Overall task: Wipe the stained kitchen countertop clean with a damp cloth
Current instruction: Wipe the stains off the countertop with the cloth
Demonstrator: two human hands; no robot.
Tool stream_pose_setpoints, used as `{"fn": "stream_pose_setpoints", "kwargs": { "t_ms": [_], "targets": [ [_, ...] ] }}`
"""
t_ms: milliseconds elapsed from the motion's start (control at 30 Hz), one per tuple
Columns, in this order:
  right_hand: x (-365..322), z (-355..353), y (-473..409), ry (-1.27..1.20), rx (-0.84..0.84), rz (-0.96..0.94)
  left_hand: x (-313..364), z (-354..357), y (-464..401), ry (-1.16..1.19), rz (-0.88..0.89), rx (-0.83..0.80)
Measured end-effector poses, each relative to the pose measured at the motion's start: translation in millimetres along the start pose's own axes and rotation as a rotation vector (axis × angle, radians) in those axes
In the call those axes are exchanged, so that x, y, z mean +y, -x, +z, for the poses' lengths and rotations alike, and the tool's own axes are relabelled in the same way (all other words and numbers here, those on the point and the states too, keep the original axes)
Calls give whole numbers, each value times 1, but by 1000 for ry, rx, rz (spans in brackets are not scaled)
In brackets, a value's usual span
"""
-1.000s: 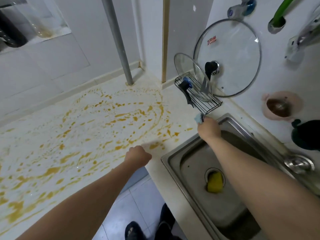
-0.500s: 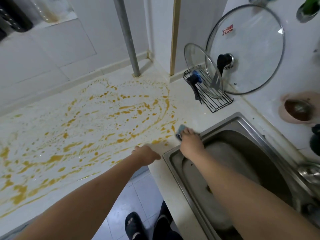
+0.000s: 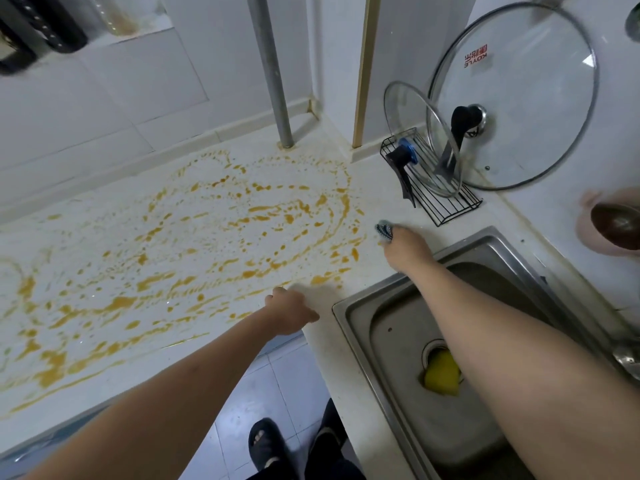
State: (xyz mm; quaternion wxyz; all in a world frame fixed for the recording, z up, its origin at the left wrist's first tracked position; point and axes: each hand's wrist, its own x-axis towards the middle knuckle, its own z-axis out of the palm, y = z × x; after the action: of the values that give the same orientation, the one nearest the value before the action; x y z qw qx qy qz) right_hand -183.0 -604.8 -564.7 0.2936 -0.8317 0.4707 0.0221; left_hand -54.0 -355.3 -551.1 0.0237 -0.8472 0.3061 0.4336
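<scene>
The white countertop (image 3: 349, 209) is smeared with swirls and spots of orange stain (image 3: 194, 258) across most of its width. My right hand (image 3: 408, 249) is closed around a blue-grey cloth (image 3: 384, 230), pressing it on the counter just right of the stain's edge, behind the sink's far-left corner. My left hand (image 3: 289, 311) rests on the counter's front edge, fingers curled over it, holding nothing I can see.
A steel sink (image 3: 433, 393) sits at the right with a yellow sponge (image 3: 441, 374) in its drain. A black wire rack (image 3: 436, 188) holds glass lids (image 3: 512, 95) against the wall. A grey pipe (image 3: 273, 74) rises from the counter's back. A pink holder (image 3: 609, 223) hangs at the far right.
My right hand has carried the cloth from beside the rack to the sink's corner and back out onto the counter near the stain's right edge. The left hand stays on the front edge.
</scene>
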Motion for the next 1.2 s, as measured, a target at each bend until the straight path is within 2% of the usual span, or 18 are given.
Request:
{"fn": "stream_pose_setpoints", "kwargs": {
  "t_ms": [67, 367, 533, 567, 633, 667, 733, 800, 867, 900, 1033, 1200],
  "targets": [
    [-3, 24, 2, 173, -119, -35, -4, -1, 0, -1, 16, 20],
    [-31, 85, 52, 346, -124, -306, -7, 8, -2, -112, 71, 40],
    [-43, 109, 90, 279, -221, -521, -3, 14, 4, -155, 106, 81],
    [-45, 108, 93, 220, -267, -524, -5, 14, 5, -149, 122, 89],
    [-48, 95, 92, -23, -312, -374, -10, 14, 8, -76, 131, 100],
    [-49, 86, 87, -135, -271, -268, -14, 13, 10, -39, 136, 119],
    [-49, 64, 72, -258, -83, -109, -20, 13, 13, -3, 152, 176],
    [-48, 45, 58, -196, 154, -57, -26, 15, 16, -12, 167, 219],
    [-46, 40, 48, -83, 266, -86, -30, 21, 19, -50, 180, 220],
    [-46, 43, 44, -49, 240, -99, -31, 25, 20, -80, 192, 215],
    [-51, 83, 52, 237, -78, -134, -36, 36, 23, -183, 255, 198],
    [-72, 122, 74, 295, -163, -316, -44, 38, 21, -194, 290, 159]
  ]
}}
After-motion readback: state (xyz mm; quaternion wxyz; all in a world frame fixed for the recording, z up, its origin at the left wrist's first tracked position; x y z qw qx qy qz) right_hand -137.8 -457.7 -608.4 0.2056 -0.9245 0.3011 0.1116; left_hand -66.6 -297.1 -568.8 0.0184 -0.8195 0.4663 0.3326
